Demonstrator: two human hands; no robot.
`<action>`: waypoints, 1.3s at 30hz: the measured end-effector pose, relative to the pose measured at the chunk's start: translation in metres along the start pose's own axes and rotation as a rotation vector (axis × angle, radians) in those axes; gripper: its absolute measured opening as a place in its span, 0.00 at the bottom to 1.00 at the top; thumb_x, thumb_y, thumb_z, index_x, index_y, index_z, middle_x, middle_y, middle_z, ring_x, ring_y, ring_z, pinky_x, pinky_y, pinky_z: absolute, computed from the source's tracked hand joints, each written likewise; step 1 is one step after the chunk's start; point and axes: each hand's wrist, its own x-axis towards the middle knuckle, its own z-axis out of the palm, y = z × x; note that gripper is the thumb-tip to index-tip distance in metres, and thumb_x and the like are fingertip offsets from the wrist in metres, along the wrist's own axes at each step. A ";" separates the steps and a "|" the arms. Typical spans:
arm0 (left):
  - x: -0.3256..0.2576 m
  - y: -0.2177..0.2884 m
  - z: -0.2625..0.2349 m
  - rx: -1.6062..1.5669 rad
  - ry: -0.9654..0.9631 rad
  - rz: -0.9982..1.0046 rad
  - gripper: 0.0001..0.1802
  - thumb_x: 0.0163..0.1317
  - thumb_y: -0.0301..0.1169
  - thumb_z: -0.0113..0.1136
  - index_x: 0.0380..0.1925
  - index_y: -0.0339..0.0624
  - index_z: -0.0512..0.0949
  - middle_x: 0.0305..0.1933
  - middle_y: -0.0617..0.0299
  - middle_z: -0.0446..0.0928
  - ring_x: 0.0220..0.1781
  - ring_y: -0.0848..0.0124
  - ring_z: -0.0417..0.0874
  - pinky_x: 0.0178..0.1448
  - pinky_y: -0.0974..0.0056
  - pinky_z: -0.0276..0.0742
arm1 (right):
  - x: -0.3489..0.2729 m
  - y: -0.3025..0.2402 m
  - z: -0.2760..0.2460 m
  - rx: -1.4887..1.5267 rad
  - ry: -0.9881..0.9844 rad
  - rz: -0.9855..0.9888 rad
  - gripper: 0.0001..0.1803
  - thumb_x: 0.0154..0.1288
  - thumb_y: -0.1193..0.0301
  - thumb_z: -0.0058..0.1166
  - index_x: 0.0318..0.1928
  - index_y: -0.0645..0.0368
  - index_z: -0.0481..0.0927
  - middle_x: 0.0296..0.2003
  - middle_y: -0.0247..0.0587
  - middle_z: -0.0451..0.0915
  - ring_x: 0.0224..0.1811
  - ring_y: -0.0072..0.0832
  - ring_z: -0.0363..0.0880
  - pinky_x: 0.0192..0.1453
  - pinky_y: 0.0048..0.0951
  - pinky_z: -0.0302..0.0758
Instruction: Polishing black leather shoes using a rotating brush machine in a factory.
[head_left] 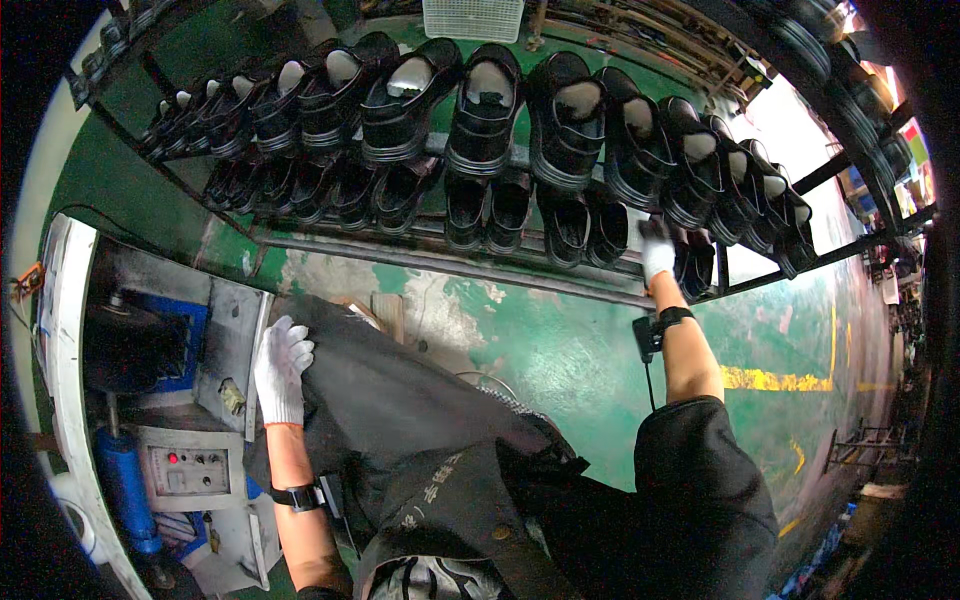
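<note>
My left hand (282, 372), in a white knit glove, lies against the dark apron (400, 375) over my leg, beside the machine's edge. Its fingers are loosely extended and it holds nothing. Stretched forward to the right, my right hand (656, 250), also gloved in white, reaches into the lower tier of a shoe rack (460, 262). It is between black shoes (607, 230) and another dark pair (694, 265). Its fingers are dark and partly hidden there, so any grip cannot be made out. Above it hangs the upper row of black strapped shoes (636, 150).
At the left stands a grey machine with a control panel (188, 470) and a blue cylinder (128, 490). A white plastic basket (473, 18) is beyond the rack. Another rack of shoes (850, 110) rises at the far right. Yellow lines (775, 380) mark the green floor.
</note>
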 end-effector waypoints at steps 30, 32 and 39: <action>-0.022 -0.003 -0.035 -0.139 -0.092 0.393 0.27 0.70 0.50 0.38 0.59 0.44 0.65 0.57 0.59 0.71 0.54 0.65 0.75 0.58 0.58 0.71 | -0.238 -0.399 -0.256 0.949 -0.657 -0.972 0.09 0.52 0.77 0.64 0.28 0.66 0.76 0.24 0.40 0.75 0.29 0.26 0.74 0.35 0.27 0.71; -0.027 0.011 -0.038 -0.251 -0.105 0.488 0.33 0.67 0.57 0.39 0.63 0.48 0.63 0.60 0.61 0.69 0.56 0.66 0.73 0.63 0.57 0.68 | -0.242 -0.447 -0.259 0.947 -0.661 -1.404 0.10 0.51 0.76 0.65 0.29 0.66 0.77 0.27 0.45 0.78 0.30 0.36 0.77 0.37 0.31 0.74; -0.020 0.032 -0.114 -0.997 0.094 0.434 0.37 0.62 0.61 0.47 0.61 0.47 0.67 0.56 0.60 0.74 0.52 0.66 0.76 0.61 0.60 0.70 | -0.266 -0.575 -0.176 0.562 -0.559 -1.723 0.12 0.71 0.62 0.45 0.38 0.59 0.72 0.23 0.38 0.72 0.24 0.29 0.72 0.32 0.34 0.73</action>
